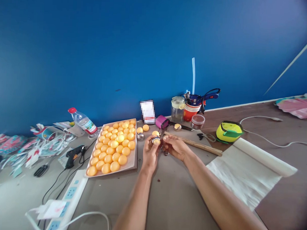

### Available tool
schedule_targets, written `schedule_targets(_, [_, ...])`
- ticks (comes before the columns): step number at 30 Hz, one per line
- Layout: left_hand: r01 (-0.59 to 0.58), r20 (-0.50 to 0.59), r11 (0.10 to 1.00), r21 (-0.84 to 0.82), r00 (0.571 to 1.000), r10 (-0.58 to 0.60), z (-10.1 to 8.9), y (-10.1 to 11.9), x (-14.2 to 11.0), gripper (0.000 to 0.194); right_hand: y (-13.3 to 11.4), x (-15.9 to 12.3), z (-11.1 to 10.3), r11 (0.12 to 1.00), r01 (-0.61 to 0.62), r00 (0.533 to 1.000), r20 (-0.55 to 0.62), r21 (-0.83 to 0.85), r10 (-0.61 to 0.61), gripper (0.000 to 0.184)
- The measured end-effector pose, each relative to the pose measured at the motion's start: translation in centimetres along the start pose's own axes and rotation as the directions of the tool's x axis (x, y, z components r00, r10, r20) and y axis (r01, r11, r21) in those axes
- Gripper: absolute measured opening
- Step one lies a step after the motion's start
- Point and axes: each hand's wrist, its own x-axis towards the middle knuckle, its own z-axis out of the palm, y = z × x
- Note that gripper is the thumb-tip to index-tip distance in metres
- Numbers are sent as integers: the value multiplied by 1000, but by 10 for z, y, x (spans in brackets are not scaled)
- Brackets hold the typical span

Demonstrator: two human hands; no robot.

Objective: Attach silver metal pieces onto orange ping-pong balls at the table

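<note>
My left hand (151, 152) is closed on an orange table tennis ball (156, 141) that has a shiny silver covering over part of it. Close beside it, my right hand (174, 145) has its fingers pinched together; what they hold is too small to make out. Just behind my hands lies another orange ball (155, 133). A silver-covered ball (140, 136) rests to the left, near two plain orange balls (143, 128). Farther back on the right sits a partly silver ball (177, 127). A shallow box (135, 158) full of orange balls stands left of my hands.
A wooden stick (205, 146) and a white sheet roll (266, 157) lie to the right, near a yellow-green pouch (229, 132). Behind are a jar (177, 111) and a tool-filled cup (191, 111). Leftward are a bottle (85, 124), glue gun (72, 155) and power strip (75, 189).
</note>
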Motion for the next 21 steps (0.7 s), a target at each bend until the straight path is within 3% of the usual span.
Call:
schedule_targets(2, [13,7,998,-60,1000,-12,-1,2,2,37,-2,1,-4,971,86,994,-44,-222,-98,26])
schedule_targets(3, [13,1,997,-73,1000,-13,-2,3,3,37,-2,1,-6,912,115,987,-62,-393,-151,21])
schedule_targets(5, [10,-22,997,-81,1000,-12,-4,4,5,36,0,1,-8,674,131,970,-48,-727,-239,11])
schedule_targets(7, [2,-26,996,-93,1000,-4,-5,5,6,37,4,-2,-6,370,121,966,23,-921,-258,11])
schedule_targets(9, [-9,-21,994,-109,1000,7,-5,6,7,39,8,-7,0,114,126,967,96,-985,-237,17])
schedule_targets(11, [-10,-17,992,-128,1000,8,-4,7,7,41,11,-10,5,-33,132,968,136,-991,-213,18])
schedule_targets(12, [-6,-14,990,-138,1000,4,-3,8,7,42,11,-11,6,-64,130,968,140,-989,-206,18])
schedule_targets(14, [-1,-7,987,-161,1000,-1,-3,8,7,42,9,-11,6,-46,128,972,135,-991,-195,21])
schedule_targets(18, [-9,-10,980,-200,1000,7,-4,10,9,42,4,-7,-3,124,165,981,150,-979,-125,23])
schedule_targets(21, [-11,-13,976,-216,1000,8,-4,10,9,42,5,-6,-7,96,191,979,183,-977,-86,22])
